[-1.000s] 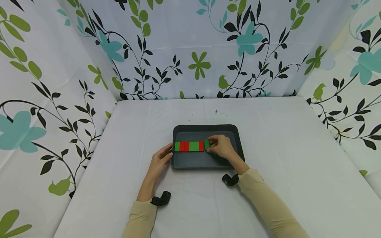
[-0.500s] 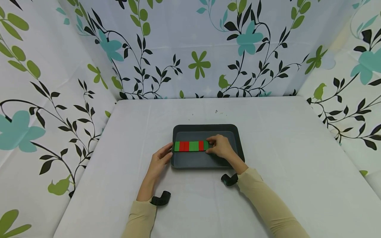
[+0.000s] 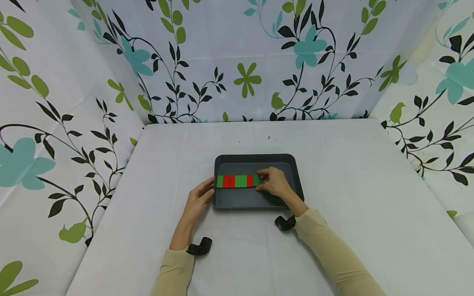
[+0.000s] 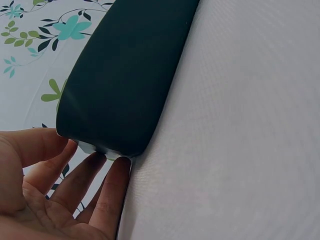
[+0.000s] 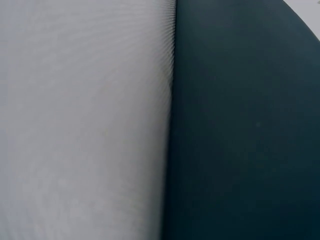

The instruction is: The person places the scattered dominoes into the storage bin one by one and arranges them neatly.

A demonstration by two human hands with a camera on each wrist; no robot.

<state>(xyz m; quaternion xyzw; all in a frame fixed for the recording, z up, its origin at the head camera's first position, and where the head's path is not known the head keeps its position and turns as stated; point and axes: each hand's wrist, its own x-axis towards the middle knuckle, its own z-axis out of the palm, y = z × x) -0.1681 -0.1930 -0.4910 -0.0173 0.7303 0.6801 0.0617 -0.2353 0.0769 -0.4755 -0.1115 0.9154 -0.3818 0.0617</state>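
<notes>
A dark grey rectangular tray (image 3: 237,201) lies on the table, with a row of thin red and green tiles (image 3: 238,181) across it from its left end. My right hand (image 3: 275,182) reaches in over the front side and pinches the green tile (image 3: 256,180) at the row's right end, between thumb and fingers. That tile sits against a red tile (image 3: 249,181). My left hand (image 3: 196,200) rests its fingertips on the tray's left end. In the left wrist view its fingers (image 4: 116,192) are extended against the end wall. The right wrist view shows only the tray's outer side (image 5: 240,130) and cloth.
A white cloth (image 3: 352,185) covers the table. Curtains (image 3: 207,41) with leaves and flowers hang behind and at both sides. A black wrist device (image 3: 200,246) sits at the left wrist, another black device (image 3: 285,223) at the right.
My right hand has shifted the last green tile slightly left, closing the small gap to the red one. The left hand and the tray have stayed in place.
</notes>
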